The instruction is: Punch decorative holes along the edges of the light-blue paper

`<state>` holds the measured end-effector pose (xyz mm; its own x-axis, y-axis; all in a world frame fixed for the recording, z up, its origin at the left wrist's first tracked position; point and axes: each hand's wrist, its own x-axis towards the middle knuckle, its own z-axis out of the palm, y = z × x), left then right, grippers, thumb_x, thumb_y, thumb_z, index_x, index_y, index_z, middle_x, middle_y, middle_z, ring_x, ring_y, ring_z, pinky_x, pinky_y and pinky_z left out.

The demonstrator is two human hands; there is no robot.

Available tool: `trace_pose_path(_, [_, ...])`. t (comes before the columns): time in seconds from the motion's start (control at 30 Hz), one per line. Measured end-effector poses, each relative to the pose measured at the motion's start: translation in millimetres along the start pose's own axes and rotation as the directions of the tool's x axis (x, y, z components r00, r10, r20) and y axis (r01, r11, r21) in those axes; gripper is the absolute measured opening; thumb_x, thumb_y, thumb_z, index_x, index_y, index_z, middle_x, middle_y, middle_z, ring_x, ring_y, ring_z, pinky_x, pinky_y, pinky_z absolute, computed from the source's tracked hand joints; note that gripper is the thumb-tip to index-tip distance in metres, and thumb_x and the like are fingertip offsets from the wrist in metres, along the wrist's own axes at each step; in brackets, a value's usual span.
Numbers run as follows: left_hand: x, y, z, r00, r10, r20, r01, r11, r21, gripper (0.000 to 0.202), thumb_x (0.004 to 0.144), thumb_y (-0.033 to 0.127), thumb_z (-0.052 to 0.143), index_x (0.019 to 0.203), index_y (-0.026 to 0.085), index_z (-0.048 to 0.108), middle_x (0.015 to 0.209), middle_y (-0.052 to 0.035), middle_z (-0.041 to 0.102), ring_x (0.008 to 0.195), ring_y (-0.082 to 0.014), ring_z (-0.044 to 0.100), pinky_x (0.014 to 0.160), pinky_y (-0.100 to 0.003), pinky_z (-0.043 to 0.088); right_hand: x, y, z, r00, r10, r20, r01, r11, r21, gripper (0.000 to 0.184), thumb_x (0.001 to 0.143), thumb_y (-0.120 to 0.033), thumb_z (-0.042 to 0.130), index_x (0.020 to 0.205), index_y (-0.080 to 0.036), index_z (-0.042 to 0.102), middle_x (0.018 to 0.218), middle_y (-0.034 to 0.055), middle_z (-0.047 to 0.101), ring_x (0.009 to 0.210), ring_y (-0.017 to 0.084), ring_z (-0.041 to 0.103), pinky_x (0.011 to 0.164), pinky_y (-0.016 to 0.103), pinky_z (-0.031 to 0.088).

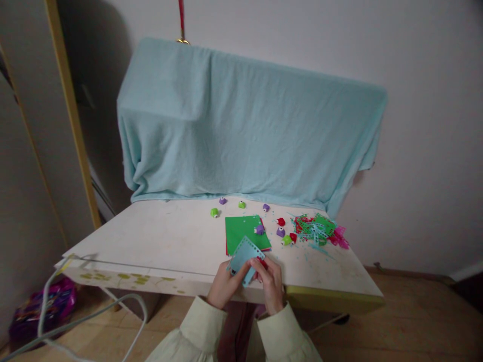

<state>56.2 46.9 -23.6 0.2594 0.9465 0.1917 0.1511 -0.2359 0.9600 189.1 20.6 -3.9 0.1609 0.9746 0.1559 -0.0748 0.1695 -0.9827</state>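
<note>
A light blue sheet of paper, with a row of small punched holes along its edges, is held just above the table's front edge. My left hand pinches the sheet from the left. In my right hand is a small red craft punch at the sheet's right side, largely covered by the fingers. Just beyond my hands lies a stack of square papers, green on top with red showing beneath. A purple punch rests on that stack.
Several small punches lie around the stack, among them a green one and a red one. A tangle of punched paper scraps covers the table's right side. Behind stands something draped in a light blue cloth. A white cable loops at lower left.
</note>
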Motion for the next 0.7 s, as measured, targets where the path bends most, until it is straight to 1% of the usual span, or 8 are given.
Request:
trace_pose_path(0.1, [0.8,0.1,-1.1,1.0,-0.003,-0.028,0.003,1.0,0.027,0.036,0.086,0.043,0.049,0.07,0.013,0.058,0.067,-0.0025,0.059,0.064,-0.0144,0.05,0.06,-0.022,0.039,1.7,-6.5,0.7,0.999,-0.002,0.037,0.002,1.0,0.012,0.029,0.086,-0.043,0.061,0.075,-0.017,0.057,0.065,-0.0012,0.049,0.059,0.014,0.044,0.053,0.022,0.034])
trace_pose_path(0.2, [1.6,0.5,-2.0,0.996,-0.005,-0.087,0.008,1.0,0.03,0.036,0.086,0.043,0.048,0.068,0.013,0.057,0.064,-0.0018,0.057,0.061,-0.0139,0.049,0.059,-0.022,0.039,4.9,-12.5,1.3,0.988,0.001,0.154,-0.008,0.999,0.045,0.028,0.086,-0.045,0.06,0.086,-0.017,0.058,0.076,0.0014,0.054,0.069,0.017,0.05,0.061,0.024,0.04])
trace_pose_path(0.27, [1.6,1.0,-2.2,0.994,-0.01,-0.105,0.012,1.0,0.02,0.036,0.086,0.043,0.048,0.068,0.013,0.057,0.063,-0.0017,0.057,0.061,-0.0138,0.048,0.059,-0.022,0.039,6.7,-14.0,0.9,0.979,-0.002,0.202,-0.01,0.998,0.059,0.03,0.087,-0.046,0.06,0.086,-0.016,0.057,0.075,0.0012,0.053,0.068,0.016,0.049,0.061,0.024,0.04])
trace_pose_path(0.4, [1.0,2.6,-1.8,0.996,-0.015,-0.084,0.016,1.0,0.011,0.036,0.086,0.043,0.048,0.067,0.014,0.056,0.062,-0.0007,0.054,0.06,-0.0136,0.047,0.058,-0.022,0.038,7.8,-11.5,-2.4,0.976,-0.017,0.218,0.006,0.999,0.052,0.03,0.088,-0.044,0.059,0.081,-0.015,0.053,0.07,-0.0001,0.049,0.064,0.014,0.046,0.058,0.022,0.037])
trace_pose_path(0.7, [0.8,4.0,-1.0,0.995,-0.013,-0.099,0.017,0.999,0.036,0.038,0.085,0.045,0.048,0.066,0.013,0.056,0.061,-0.0006,0.054,0.06,-0.0135,0.047,0.057,-0.022,0.038,9.5,-7.4,-6.5,0.973,-0.007,0.23,0.003,1.0,0.017,0.035,0.088,-0.048,0.058,0.076,-0.016,0.052,0.066,-0.0004,0.048,0.06,0.013,0.043,0.055,0.023,0.033])
